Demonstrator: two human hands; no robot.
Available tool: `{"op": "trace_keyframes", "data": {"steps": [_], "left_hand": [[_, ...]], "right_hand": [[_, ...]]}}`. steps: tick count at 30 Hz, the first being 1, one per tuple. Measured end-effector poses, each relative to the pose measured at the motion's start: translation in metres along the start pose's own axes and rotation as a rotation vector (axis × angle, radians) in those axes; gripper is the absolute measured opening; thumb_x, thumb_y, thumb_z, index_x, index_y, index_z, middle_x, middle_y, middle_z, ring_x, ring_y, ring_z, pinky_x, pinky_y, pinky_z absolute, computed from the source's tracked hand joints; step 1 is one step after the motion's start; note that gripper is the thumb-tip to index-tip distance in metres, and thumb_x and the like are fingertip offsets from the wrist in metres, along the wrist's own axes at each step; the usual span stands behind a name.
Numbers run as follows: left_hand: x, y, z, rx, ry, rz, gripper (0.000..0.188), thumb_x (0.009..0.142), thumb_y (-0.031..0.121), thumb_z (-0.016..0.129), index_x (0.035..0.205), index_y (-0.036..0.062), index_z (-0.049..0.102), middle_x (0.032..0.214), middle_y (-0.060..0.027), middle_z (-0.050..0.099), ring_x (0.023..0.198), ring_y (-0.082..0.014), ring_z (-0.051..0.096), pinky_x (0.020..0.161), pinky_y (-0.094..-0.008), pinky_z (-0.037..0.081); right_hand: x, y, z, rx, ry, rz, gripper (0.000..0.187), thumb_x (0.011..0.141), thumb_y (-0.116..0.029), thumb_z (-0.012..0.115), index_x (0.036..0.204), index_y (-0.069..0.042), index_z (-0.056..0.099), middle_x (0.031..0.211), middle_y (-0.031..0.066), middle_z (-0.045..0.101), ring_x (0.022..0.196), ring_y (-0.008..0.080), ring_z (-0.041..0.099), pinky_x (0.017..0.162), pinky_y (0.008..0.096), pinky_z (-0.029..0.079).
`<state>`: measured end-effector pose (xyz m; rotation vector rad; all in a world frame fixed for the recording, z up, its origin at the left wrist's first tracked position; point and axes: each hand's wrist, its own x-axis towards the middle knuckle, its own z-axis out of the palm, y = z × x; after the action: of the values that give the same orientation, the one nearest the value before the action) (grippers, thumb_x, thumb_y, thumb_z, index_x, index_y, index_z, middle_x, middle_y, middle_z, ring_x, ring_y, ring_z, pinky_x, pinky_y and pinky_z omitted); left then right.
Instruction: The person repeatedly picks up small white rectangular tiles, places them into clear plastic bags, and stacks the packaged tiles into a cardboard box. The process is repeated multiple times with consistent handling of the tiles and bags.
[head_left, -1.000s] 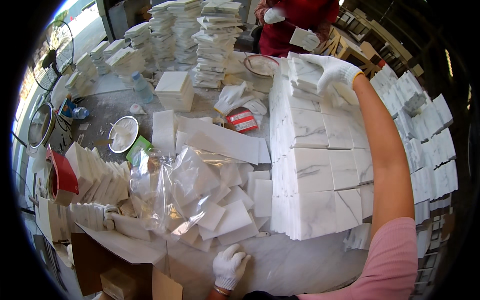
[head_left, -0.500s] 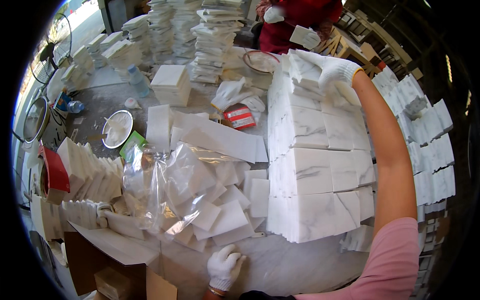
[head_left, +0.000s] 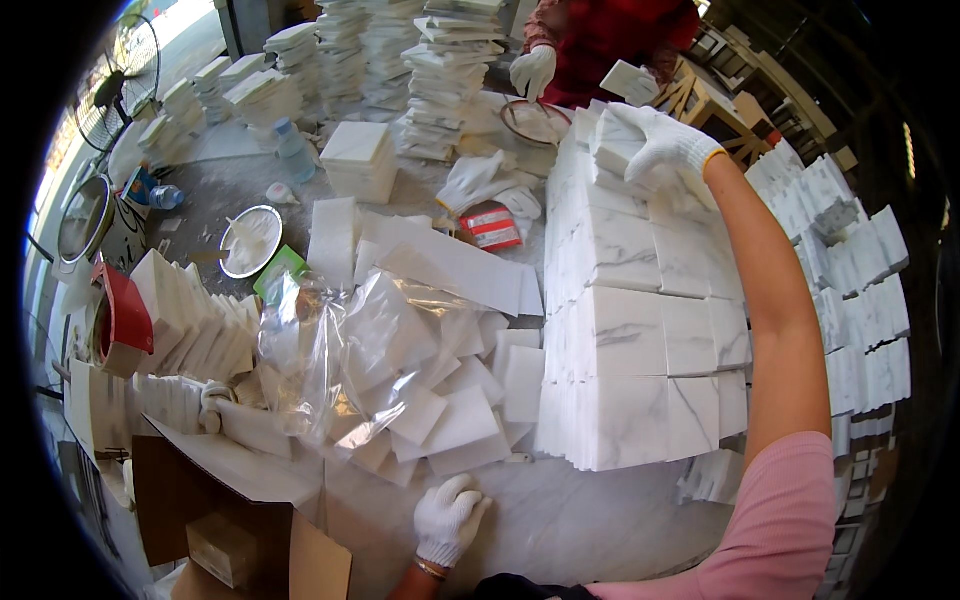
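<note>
hands: well apart. right hand (head_left: 668,150), white-gloved, arm extended, is at the far end of the block of marble tiles (head_left: 630,335). its thumb and fingers stand apart, spread about the end tiles (head_left: 618,148) and touching them; whether they press hard enough to grip, cannot tell. left hand (head_left: 448,518), gloved, rests on the bare stone tabletop (head_left: 585,510) near the person, fingers curled in; no object seen in it.

key relation: the block's long axis runs near to far, away from the person. from the left hand, the block lies ahead and to the right, its near end closest, with a gap between. the right hand is much the nearer, in contact at the opposite end.

surroundings: just left of the block, loose white tiles (head_left: 462,430) lie in a heap, partly under clear plastic film (head_left: 335,365). open cardboard box (head_left: 320,560) at lower left. across the table, a co-worker (head_left: 620,45) in red holds one tile (head_left: 628,80).
</note>
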<state>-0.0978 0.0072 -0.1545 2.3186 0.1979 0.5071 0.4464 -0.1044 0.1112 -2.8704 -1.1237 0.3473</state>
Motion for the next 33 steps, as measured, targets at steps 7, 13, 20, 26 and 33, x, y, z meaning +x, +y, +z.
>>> {"op": "trace_keyframes", "data": {"steps": [7, 13, 20, 26, 33], "left_hand": [[0.003, 0.0, 0.0, -0.015, -0.026, -0.011, 0.024, 0.067, 0.018, 0.086, 0.081, 0.0114, 0.068, 0.105, -0.0085, 0.069, 0.087, -0.03, 0.065, 0.074, -0.0396, 0.053], [-0.007, -0.007, 0.005, -0.009, 0.005, -0.012, 0.022, 0.068, 0.016, 0.084, 0.079, 0.0092, 0.066, 0.104, -0.008, 0.069, 0.088, -0.0289, 0.065, 0.076, -0.0381, 0.053], [-0.007, -0.012, 0.011, 0.007, 0.062, 0.054, 0.02, 0.069, 0.018, 0.083, 0.076, 0.0095, 0.066, 0.1, -0.0039, 0.069, 0.087, -0.0275, 0.064, 0.075, -0.0372, 0.052], [-0.009, -0.012, 0.013, 0.03, 0.093, 0.1, 0.019, 0.07, 0.02, 0.083, 0.075, 0.0104, 0.067, 0.101, -0.0026, 0.069, 0.088, -0.0277, 0.064, 0.075, -0.0381, 0.052], [-0.011, -0.019, 0.017, 0.061, 0.077, 0.106, 0.019, 0.073, 0.023, 0.083, 0.076, 0.011, 0.068, 0.102, -0.0026, 0.069, 0.09, -0.0272, 0.063, 0.077, -0.0377, 0.051]], "right_hand": [[-0.069, -0.005, 0.002, 0.1, 0.279, -0.048, 0.106, 0.062, -0.036, 0.084, 0.153, -0.006, 0.04, 0.144, 0.0168, 0.054, 0.131, 0.0297, 0.053, 0.111, 0.0341, 0.04], [-0.257, -0.073, 0.018, 0.104, 0.278, -0.312, 0.105, 0.062, -0.036, 0.083, 0.154, -0.009, 0.04, 0.149, 0.0133, 0.05, 0.134, 0.0269, 0.052, 0.113, 0.0398, 0.039], [-0.414, -0.23, 0.153, 0.393, -0.032, -0.329, 0.109, 0.047, -0.038, 0.085, 0.144, -0.002, 0.049, 0.137, 0.0198, 0.053, 0.127, 0.0386, 0.052, 0.11, 0.0463, 0.038], [-0.44, -0.279, 0.278, 0.32, 0.0, -0.249, 0.093, 0.055, -0.032, 0.078, 0.141, -0.009, 0.052, 0.123, 0.0141, 0.054, 0.116, 0.0365, 0.051, 0.102, 0.046, 0.039], [-0.446, -0.297, 0.333, 0.181, 0.033, -0.273, 0.089, 0.054, -0.03, 0.075, 0.138, -0.01, 0.055, 0.114, 0.0135, 0.054, 0.108, 0.0346, 0.054, 0.095, 0.0445, 0.043]]}}
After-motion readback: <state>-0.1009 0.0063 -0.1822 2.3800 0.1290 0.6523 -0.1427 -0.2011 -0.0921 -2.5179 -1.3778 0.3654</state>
